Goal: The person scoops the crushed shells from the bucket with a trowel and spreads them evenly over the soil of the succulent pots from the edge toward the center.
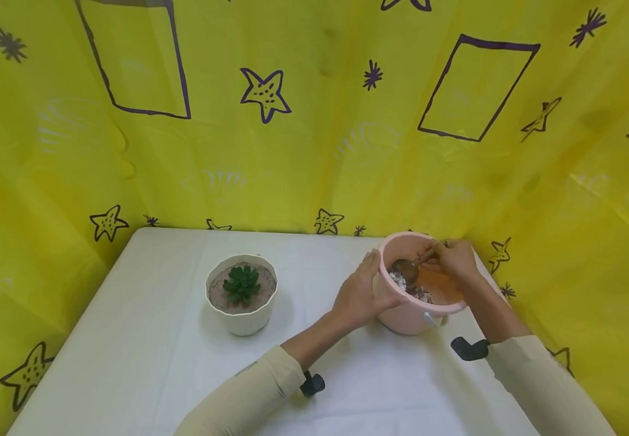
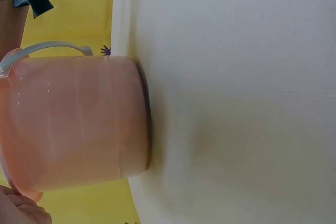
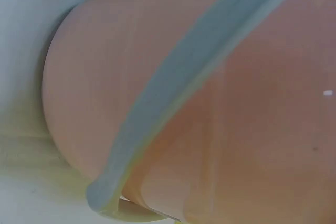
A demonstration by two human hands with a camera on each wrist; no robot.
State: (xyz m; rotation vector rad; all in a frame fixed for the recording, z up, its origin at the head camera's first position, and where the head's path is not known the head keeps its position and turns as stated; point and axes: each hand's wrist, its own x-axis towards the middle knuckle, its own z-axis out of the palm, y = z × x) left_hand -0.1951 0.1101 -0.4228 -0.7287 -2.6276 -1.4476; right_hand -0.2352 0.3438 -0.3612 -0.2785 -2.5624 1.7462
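Observation:
A pink bucket (image 1: 404,321) stands on the right side of the white table, tipped slightly if at all; I cannot tell. My left hand (image 1: 360,292) holds its rim from the left, thumb along the near side. Over the far right of the rim reaches my right hand (image 1: 454,259), gripping the handle of a brown spoon (image 1: 408,270). The spoon's bowl lies inside the bucket against pale pebbles (image 1: 420,295). In the left wrist view, fingertips (image 2: 23,209) show at the bucket's rim. The right wrist view has only the bucket's wall and its grey carrying handle (image 3: 173,82).
Left of the bucket, a cream pot (image 1: 246,321) holds a green succulent (image 1: 242,283) in greyish soil. The white tabletop (image 1: 145,339) runs back to a yellow curtain (image 1: 303,163) printed with stars.

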